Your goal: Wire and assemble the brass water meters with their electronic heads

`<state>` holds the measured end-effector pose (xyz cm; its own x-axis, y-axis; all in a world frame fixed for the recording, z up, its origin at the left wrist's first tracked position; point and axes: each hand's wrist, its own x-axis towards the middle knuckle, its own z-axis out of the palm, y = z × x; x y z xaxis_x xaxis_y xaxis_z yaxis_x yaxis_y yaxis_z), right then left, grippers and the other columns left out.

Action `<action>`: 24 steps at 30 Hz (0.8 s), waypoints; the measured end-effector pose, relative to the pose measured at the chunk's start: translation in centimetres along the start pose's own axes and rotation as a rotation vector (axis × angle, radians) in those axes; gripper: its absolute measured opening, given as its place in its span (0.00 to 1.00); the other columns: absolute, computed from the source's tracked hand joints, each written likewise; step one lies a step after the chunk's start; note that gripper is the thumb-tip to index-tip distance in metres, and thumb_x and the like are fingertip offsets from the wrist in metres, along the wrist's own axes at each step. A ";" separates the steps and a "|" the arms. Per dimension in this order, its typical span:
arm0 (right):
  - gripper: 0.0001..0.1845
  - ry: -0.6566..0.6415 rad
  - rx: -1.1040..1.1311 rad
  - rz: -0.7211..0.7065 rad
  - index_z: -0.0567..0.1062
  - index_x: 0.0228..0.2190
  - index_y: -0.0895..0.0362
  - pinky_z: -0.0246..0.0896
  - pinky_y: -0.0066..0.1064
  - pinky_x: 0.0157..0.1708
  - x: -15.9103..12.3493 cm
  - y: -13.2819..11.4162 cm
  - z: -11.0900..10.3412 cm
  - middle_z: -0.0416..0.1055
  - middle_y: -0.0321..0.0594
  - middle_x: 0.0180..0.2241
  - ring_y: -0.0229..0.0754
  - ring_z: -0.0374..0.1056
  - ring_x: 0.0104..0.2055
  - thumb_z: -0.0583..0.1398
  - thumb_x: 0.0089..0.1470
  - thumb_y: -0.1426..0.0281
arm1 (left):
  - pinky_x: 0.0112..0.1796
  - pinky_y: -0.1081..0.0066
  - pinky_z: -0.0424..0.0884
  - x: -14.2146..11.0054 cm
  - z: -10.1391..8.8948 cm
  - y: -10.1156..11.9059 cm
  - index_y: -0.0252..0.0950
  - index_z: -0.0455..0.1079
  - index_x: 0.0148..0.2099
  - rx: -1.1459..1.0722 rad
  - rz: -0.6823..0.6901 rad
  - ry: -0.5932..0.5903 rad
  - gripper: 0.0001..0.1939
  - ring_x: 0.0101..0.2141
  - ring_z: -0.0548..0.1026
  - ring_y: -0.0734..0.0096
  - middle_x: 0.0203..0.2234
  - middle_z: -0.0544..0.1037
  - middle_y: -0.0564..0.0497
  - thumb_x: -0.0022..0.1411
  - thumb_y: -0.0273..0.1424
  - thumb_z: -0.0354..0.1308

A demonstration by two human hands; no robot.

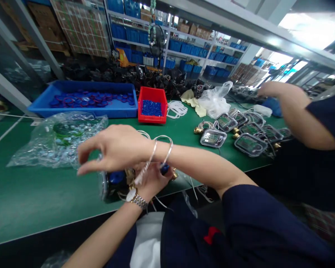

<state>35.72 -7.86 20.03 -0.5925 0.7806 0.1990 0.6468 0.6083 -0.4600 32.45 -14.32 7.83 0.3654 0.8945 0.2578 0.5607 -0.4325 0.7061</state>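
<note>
My left hand [153, 179], with a metal watch on its wrist, is closed around a black and blue meter body [114, 185] with a brass fitting [174, 174], held just above the near edge of the green table [30, 197]. My right arm crosses over the left. My right hand [114, 147], with thin bangles at the wrist, hovers over the meter's left end with its fingers curled and thumb and fingertips close together. Something small and shiny shows between them, but I cannot make it out. White wires [145, 134] trail from the meter.
A clear bag of glassy parts [58, 139] lies at the left. Behind it stand a blue tray of blue caps [86, 99] and a red bin [152, 105]. Finished meters with clear lids [241, 132] lie at the right, where a co-worker's arm [298, 115] reaches across.
</note>
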 end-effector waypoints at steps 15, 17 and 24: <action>0.15 0.362 0.981 0.905 0.73 0.37 0.60 0.46 0.22 0.15 -6.0 12.7 -1.1 0.60 0.27 0.17 0.30 0.49 0.15 0.51 0.72 0.67 | 0.61 0.40 0.48 1.5 0.1 -0.8 0.43 0.71 0.35 0.098 0.320 -0.085 0.08 0.67 0.59 0.46 0.58 0.76 0.50 0.58 0.39 0.65; 0.17 0.296 1.092 0.887 0.72 0.41 0.61 0.42 0.21 0.14 -6.2 11.3 -1.1 0.57 0.26 0.18 0.29 0.44 0.14 0.46 0.73 0.69 | 0.61 0.40 0.49 1.5 0.1 -0.7 0.43 0.71 0.35 0.103 0.313 -0.067 0.08 0.66 0.60 0.45 0.57 0.75 0.49 0.57 0.39 0.65; 0.17 0.109 1.256 0.856 0.69 0.47 0.64 0.36 0.16 0.12 -6.1 11.1 -2.2 0.48 0.23 0.19 0.29 0.36 0.15 0.42 0.72 0.76 | 0.58 0.40 0.54 1.8 0.2 -0.4 0.42 0.71 0.33 0.132 0.325 -0.051 0.07 0.64 0.62 0.41 0.54 0.77 0.47 0.57 0.38 0.64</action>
<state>47.56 -5.53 15.65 -0.1899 0.8645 -0.4654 -0.0807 -0.4862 -0.8701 33.04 -12.56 7.86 0.5756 0.7020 0.4194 0.4990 -0.7078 0.5000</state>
